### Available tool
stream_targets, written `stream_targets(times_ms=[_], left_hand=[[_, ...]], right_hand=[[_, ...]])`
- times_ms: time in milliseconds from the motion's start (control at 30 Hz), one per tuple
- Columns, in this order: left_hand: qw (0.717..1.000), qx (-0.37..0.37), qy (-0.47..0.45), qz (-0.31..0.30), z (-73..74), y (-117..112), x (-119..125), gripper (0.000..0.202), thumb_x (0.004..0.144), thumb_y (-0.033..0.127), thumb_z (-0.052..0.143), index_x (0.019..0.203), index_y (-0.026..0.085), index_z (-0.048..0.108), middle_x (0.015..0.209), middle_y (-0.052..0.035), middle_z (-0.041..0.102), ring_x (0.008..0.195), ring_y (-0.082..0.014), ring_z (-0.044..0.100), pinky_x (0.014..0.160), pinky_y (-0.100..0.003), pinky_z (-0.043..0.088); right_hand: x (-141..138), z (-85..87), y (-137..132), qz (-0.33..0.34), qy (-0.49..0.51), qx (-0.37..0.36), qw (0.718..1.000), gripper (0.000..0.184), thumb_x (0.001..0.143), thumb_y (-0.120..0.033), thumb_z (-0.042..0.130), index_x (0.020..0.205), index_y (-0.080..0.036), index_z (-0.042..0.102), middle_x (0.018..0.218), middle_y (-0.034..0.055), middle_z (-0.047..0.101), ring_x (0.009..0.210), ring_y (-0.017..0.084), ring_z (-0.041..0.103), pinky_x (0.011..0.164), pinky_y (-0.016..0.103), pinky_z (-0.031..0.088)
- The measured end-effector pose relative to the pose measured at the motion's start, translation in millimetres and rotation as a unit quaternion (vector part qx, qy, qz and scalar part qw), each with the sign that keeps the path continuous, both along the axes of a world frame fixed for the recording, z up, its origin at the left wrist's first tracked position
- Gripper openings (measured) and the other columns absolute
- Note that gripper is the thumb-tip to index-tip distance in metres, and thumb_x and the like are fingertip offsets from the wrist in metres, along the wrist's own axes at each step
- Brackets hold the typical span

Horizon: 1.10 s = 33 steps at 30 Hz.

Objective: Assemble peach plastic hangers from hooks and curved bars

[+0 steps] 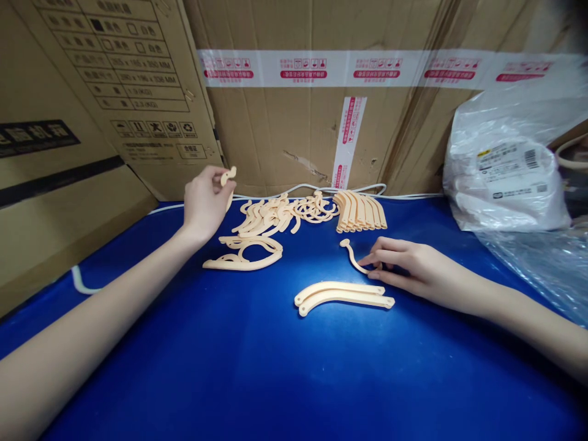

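Note:
My left hand (204, 202) is raised at the left, with thumb and fingers closed on a small curved cream plastic piece (228, 176). My right hand (408, 266) rests low over the blue surface, its fingers pinching one end of a thin S-curved cream piece (353, 257). That piece's rounded end points away from me. Just in front of my right hand lie two long bent cream arms (344, 297), side by side, with holes at their ends. Below my left hand is a joined set of curved pieces (257, 262).
A loose pile of curved cream pieces (266, 217) and a neat row of bent arms (361, 211) lie at the back. Behind them run a white cable (303, 187) and a cardboard wall (275, 135). A plastic-wrapped white roll (509, 177) stands at the right.

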<state>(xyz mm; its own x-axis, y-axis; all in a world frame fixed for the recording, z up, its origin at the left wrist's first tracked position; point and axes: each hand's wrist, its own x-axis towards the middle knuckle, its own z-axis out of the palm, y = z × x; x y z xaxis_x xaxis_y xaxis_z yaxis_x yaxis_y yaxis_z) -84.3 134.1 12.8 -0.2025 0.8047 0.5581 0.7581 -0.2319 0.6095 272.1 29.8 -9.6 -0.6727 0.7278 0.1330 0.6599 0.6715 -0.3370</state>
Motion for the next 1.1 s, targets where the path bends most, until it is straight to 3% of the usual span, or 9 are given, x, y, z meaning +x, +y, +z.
stream_targets(times_ms=[100, 167, 233, 300, 400, 467, 567, 733, 1100], left_hand=[[0.996, 0.068, -0.009, -0.051, 5.1, -13.8, 24.1, 0.03, 0.089, 0.035, 0.056, 0.116, 0.023, 0.059, 0.114, -0.0024, 0.066, 0.084, -0.0143, 0.064, 0.074, -0.025, 0.05], [0.986, 0.08, -0.049, -0.139, 6.1, -27.9, 46.4, 0.028, 0.085, 0.032, 0.062, 0.111, 0.022, 0.061, 0.108, -0.0015, 0.067, 0.073, -0.0115, 0.063, 0.064, -0.022, 0.049], [0.966, 0.019, -0.118, -0.23, 4.2, -45.1, 69.6, 0.025, 0.081, 0.027, 0.065, 0.105, 0.019, 0.063, 0.098, -0.0017, 0.068, 0.062, -0.0095, 0.06, 0.053, -0.021, 0.045], [0.944, -0.073, -0.14, -0.29, -0.8, -62.2, 88.8, 0.023, 0.081, 0.026, 0.065, 0.103, 0.018, 0.063, 0.094, -0.0025, 0.068, 0.06, -0.0093, 0.059, 0.052, -0.021, 0.046], [0.928, -0.1, -0.113, -0.342, -11.6, -80.2, 104.1, 0.025, 0.082, 0.024, 0.065, 0.107, 0.021, 0.062, 0.101, -0.0027, 0.066, 0.067, -0.0102, 0.061, 0.057, -0.022, 0.049], [0.918, -0.123, -0.067, -0.371, -18.3, -84.9, 106.2, 0.026, 0.083, 0.023, 0.064, 0.109, 0.023, 0.061, 0.101, -0.0022, 0.066, 0.059, -0.0083, 0.057, 0.053, -0.022, 0.047], [0.914, -0.141, -0.026, -0.381, -25.1, -83.9, 104.3, 0.026, 0.083, 0.024, 0.065, 0.109, 0.022, 0.06, 0.1, -0.0022, 0.066, 0.055, -0.0073, 0.054, 0.05, -0.023, 0.045], [0.909, -0.153, 0.016, -0.387, -30.6, -78.4, 101.8, 0.025, 0.084, 0.02, 0.063, 0.109, 0.02, 0.061, 0.104, -0.0038, 0.069, 0.062, -0.0102, 0.059, 0.055, -0.025, 0.045], [0.913, -0.092, 0.112, -0.381, -37.5, -81.9, 104.5, 0.027, 0.09, 0.024, 0.059, 0.117, 0.019, 0.063, 0.103, -0.0054, 0.068, 0.08, -0.0154, 0.064, 0.072, -0.03, 0.051]], right_hand=[[-0.3, 0.2, -0.2, -0.002, 0.003, 0.003, 1.0, 0.03, 0.098, -0.04, 0.043, 0.111, -0.022, 0.064, 0.099, 0.006, 0.061, 0.085, 0.017, 0.061, 0.075, 0.031, 0.048], [-0.4, 0.3, -0.2, -0.004, 0.008, 0.005, 1.0, 0.03, 0.098, -0.04, 0.044, 0.11, -0.022, 0.065, 0.099, 0.0058, 0.061, 0.084, 0.017, 0.062, 0.075, 0.031, 0.048], [-0.1, 0.3, 0.1, -0.003, 0.007, 0.007, 1.0, 0.029, 0.098, -0.039, 0.044, 0.11, -0.022, 0.065, 0.099, 0.0056, 0.061, 0.084, 0.017, 0.062, 0.075, 0.031, 0.048], [0.5, 0.1, 0.5, -0.001, 0.001, 0.008, 1.0, 0.03, 0.098, -0.039, 0.044, 0.111, -0.022, 0.065, 0.099, 0.0056, 0.061, 0.085, 0.017, 0.061, 0.076, 0.031, 0.048], [1.6, -0.2, 1.0, 0.003, 0.003, 0.012, 1.0, 0.031, 0.098, -0.04, 0.043, 0.112, -0.023, 0.065, 0.099, 0.0056, 0.061, 0.085, 0.017, 0.062, 0.076, 0.03, 0.049], [2.0, -0.1, 0.9, 0.004, 0.006, 0.015, 1.0, 0.031, 0.098, -0.039, 0.044, 0.111, -0.023, 0.066, 0.099, 0.0055, 0.062, 0.084, 0.017, 0.062, 0.075, 0.03, 0.049], [2.2, 0.2, 0.5, 0.002, 0.002, 0.017, 1.0, 0.031, 0.098, -0.039, 0.044, 0.111, -0.022, 0.066, 0.097, 0.0055, 0.062, 0.084, 0.017, 0.062, 0.075, 0.03, 0.049], [1.8, 0.8, 0.3, 0.003, -0.011, 0.017, 1.0, 0.032, 0.099, -0.039, 0.042, 0.112, -0.022, 0.065, 0.099, 0.006, 0.06, 0.085, 0.017, 0.062, 0.077, 0.03, 0.049], [2.7, 1.7, -2.9, 0.002, -0.02, 0.037, 0.999, 0.033, 0.099, -0.039, 0.041, 0.115, -0.023, 0.065, 0.099, 0.0065, 0.062, 0.083, 0.017, 0.062, 0.075, 0.031, 0.05]])
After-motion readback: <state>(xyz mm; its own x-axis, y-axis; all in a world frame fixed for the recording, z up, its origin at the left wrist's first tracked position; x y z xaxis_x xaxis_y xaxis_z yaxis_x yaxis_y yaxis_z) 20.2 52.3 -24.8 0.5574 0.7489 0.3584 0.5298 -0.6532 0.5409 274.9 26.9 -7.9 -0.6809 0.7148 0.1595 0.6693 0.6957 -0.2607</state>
